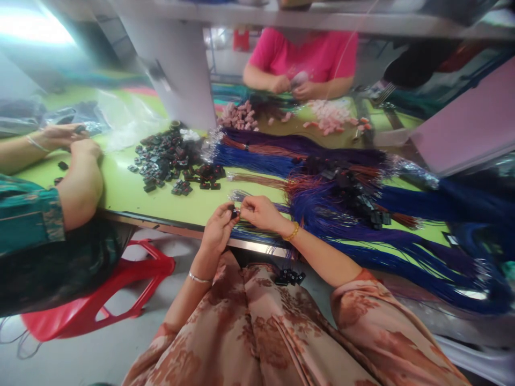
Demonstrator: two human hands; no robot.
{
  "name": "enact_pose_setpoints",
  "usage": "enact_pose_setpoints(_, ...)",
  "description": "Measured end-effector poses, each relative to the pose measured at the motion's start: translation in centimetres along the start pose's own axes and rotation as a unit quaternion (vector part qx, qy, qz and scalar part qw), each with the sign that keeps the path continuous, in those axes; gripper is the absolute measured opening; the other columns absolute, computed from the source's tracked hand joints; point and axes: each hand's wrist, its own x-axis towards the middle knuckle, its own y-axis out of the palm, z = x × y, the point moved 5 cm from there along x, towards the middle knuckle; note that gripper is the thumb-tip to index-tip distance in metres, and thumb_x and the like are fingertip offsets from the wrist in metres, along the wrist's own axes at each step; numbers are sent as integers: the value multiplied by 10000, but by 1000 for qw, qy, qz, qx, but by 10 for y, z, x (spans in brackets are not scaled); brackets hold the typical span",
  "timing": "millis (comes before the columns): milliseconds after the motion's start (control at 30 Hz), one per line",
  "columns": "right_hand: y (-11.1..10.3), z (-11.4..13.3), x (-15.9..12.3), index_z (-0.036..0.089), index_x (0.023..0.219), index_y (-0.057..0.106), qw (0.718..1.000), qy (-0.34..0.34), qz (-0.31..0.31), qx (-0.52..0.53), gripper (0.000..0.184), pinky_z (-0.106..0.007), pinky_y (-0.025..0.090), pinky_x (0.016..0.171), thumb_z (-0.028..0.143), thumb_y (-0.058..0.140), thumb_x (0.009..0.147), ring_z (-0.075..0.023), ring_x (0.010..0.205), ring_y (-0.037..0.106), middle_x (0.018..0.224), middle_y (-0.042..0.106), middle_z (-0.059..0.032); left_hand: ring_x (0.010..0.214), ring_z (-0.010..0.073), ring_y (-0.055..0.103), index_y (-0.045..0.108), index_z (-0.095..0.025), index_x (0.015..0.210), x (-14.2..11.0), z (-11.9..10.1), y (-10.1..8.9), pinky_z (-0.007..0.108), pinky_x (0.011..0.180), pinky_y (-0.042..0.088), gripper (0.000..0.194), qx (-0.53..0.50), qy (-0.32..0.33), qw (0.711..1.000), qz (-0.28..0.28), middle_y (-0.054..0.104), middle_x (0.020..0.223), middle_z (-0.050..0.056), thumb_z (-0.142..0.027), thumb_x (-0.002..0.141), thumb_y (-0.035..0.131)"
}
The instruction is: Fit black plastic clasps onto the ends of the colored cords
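Observation:
My left hand [218,229] pinches a small black plastic connector housing [233,211] over the front edge of the table. Fingertips of my right hand [260,213] are closed at the housing's right side, on what looks like the end of a thin wire, mostly hidden by the fingers. Just behind and under my hands lie wires with silvery terminal ends [238,195]. Left of them spreads a heap of loose black connector housings [171,155]. Bundles of blue wires [253,161] and brown wires [259,179] stretch to the right, some with black connectors [362,201] on them.
At left, a co-worker's hands [76,136] work over the green table [120,195]. Another person in a pink top [303,56] sits opposite, behind pink pieces [330,115]. A white post [177,69] rises from the table. A red stool [132,279] stands lower left. Connectors [289,276] hang at my lap.

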Motion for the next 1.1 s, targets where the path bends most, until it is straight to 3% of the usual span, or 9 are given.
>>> enact_pose_setpoints(567, 7, 2, -2, 167, 662, 585, 999, -21, 17, -44, 123, -229, 261, 549, 220, 552, 768, -98, 551, 409, 604, 549, 21, 764, 104, 616, 648, -166, 955, -1, 0, 1, 231, 753, 499, 333, 55, 35, 998, 8, 670, 871, 26, -202, 652, 782)
enact_pose_setpoints(733, 4, 7, -4, 158, 765, 608, 993, -86, 18, -73, 123, -237, 306, 601, 207, 514, 827, -119, 614, 455, 700, 606, -23, 734, 96, 612, 645, -158, 914, 2, 1, -4, 226, 720, 498, 313, 55, 27, 998, -25, 666, 839, 18, -206, 638, 784)
enact_pose_setpoints(1000, 14, 6, -3, 154, 789, 599, 985, -86, -1, -149, 123, -253, 326, 617, 191, 500, 851, -142, 654, 497, 742, 620, -43, 707, 90, 606, 607, -159, 894, 5, 2, 1, 218, 693, 487, 307, 81, 58, 993, -62, 652, 781, -1, -212, 636, 765)
enact_pose_setpoints(1100, 5, 3, 9, 154, 823, 620, 986, -99, 12, -134, 188, -246, 344, 644, 226, 462, 895, -139, 686, 517, 782, 645, -44, 732, 94, 611, 601, -162, 883, 9, 1, -2, 232, 714, 497, 284, 71, 50, 994, -64, 651, 812, 6, -209, 648, 753)
